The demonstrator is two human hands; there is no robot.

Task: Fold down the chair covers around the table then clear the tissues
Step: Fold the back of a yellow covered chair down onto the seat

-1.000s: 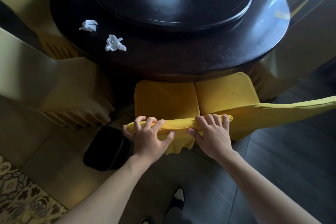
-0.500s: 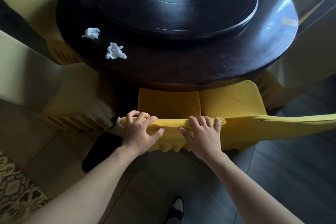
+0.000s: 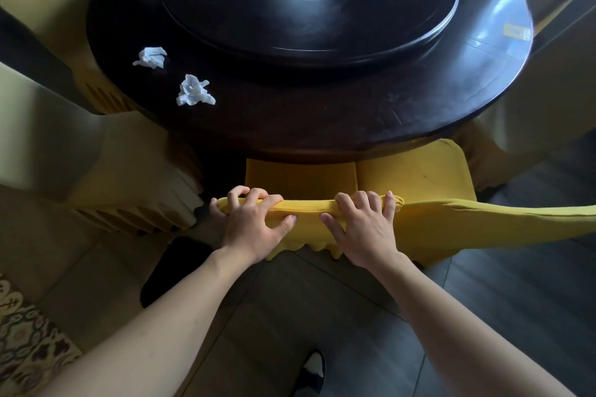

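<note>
Head view, looking down over the chair back. My left hand (image 3: 250, 226) grips the rolled top edge of the bright yellow fabric chair cover (image 3: 309, 213), fingers curled over the far side, thumb pressed on the near side. My right hand (image 3: 364, 229) holds the same roll just beside it, fingers hooked over the top, thumb spread toward the left hand. The cover's ruffled hem hangs below between my wrists; the yellow seat (image 3: 409, 174) sits tucked under the edge of the round dark wooden bench (image 3: 322, 129).

On the bench, left side, two crumpled white tissues: one (image 3: 194, 91) nearer me, the other (image 3: 151, 57) farther back, near each other but apart. Both lie outside the dark round turntable (image 3: 309, 10) at the bench's centre.

A second yellow cover (image 3: 500, 219) stretches off to the right. A paler yellow covered chair (image 3: 129, 177) stands to the left. One dark shoe (image 3: 311, 371) shows on the grey floor below.
</note>
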